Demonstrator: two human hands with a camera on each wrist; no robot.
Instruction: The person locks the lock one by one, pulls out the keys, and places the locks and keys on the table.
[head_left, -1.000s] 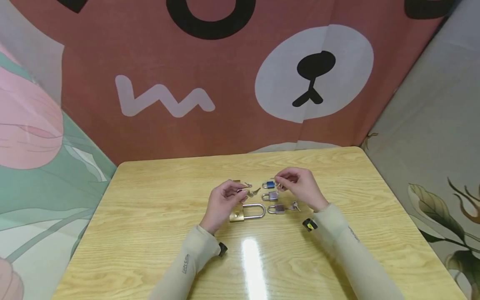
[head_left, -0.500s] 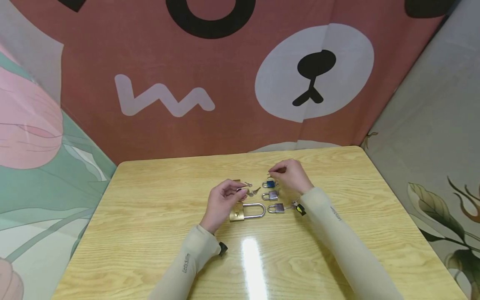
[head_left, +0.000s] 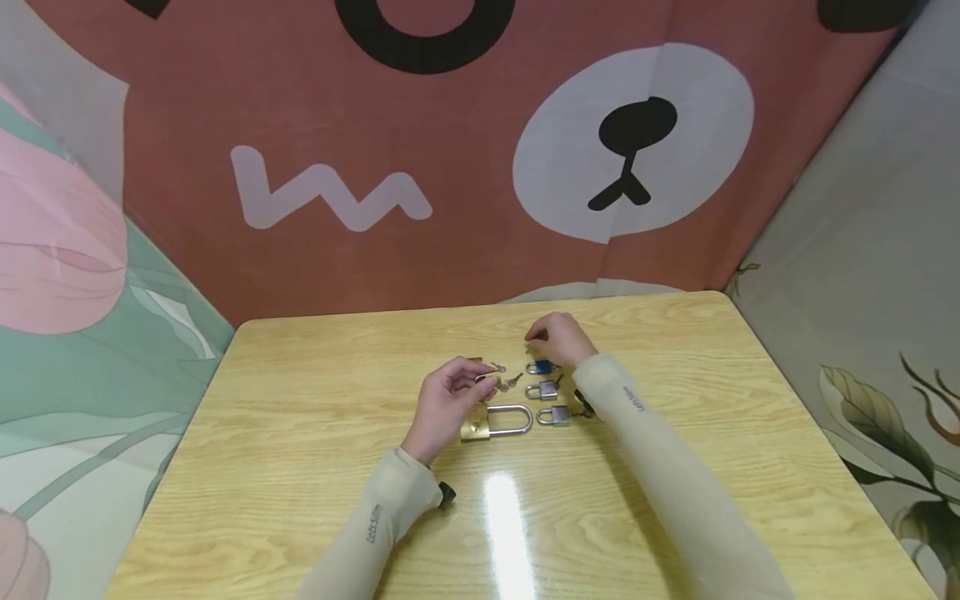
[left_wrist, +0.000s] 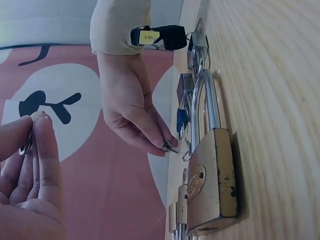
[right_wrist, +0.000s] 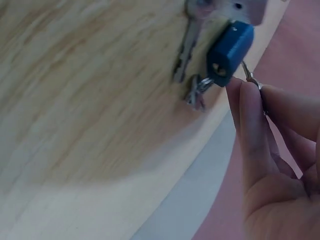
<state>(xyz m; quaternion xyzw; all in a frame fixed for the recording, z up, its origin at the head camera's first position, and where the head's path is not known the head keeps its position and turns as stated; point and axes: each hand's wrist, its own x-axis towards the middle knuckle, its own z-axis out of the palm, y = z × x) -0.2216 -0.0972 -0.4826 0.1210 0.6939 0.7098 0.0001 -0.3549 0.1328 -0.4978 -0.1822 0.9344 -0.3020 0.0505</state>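
Observation:
My left hand (head_left: pixel 446 404) pinches a small shiny metal piece (left_wrist: pixel 26 145) between thumb and fingertips, mostly hidden, likely part of a key. Beyond the blue padlock (head_left: pixel 540 367), my right hand (head_left: pixel 566 340) pinches a small key (left_wrist: pixel 170 146) over the table. In the right wrist view, that key (right_wrist: pixel 248 72) pokes out from the fingertips beside the blue padlock, which has small keys (right_wrist: pixel 196 92) hanging from it. A large brass padlock (head_left: pixel 474 427) with a long shackle lies near my left hand. Loose keys (head_left: pixel 513 380) lie between the hands.
Two silver padlocks, a middle one (head_left: pixel 547 390) and a nearer one (head_left: pixel 557 416), lie in a column with the blue one. Further brass padlocks (left_wrist: pixel 180 205) sit partly hidden behind the large one. The wooden table (head_left: pixel 300 467) meets a printed cloth (head_left: pixel 337 275) at its back edge.
My right hand has moved left and farther back, from the right of the blue padlock to beyond it, still pinching the key. My left hand has stayed in place.

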